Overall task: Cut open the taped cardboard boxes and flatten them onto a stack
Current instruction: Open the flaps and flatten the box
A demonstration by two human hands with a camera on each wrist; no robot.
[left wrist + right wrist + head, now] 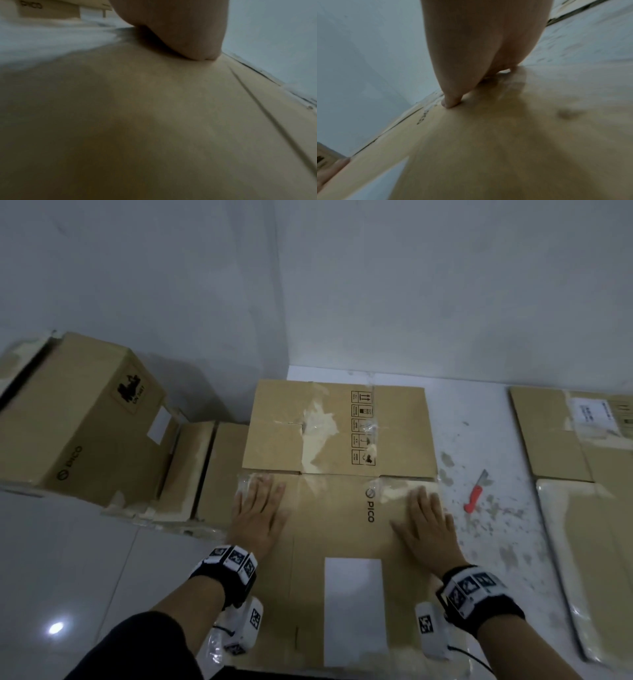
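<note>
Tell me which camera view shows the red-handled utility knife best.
The head view. There the red-handled utility knife lies whole on the speckled white floor, right of the flattened brown cardboard box that both hands press down. The left wrist view shows only cardboard, wall and palm. The right wrist view shows floor beside the box, but no knife.

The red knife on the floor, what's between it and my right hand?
In the head view, between the red knife and the right hand lie only the flattened box's taped right edge and speckled white floor.
</note>
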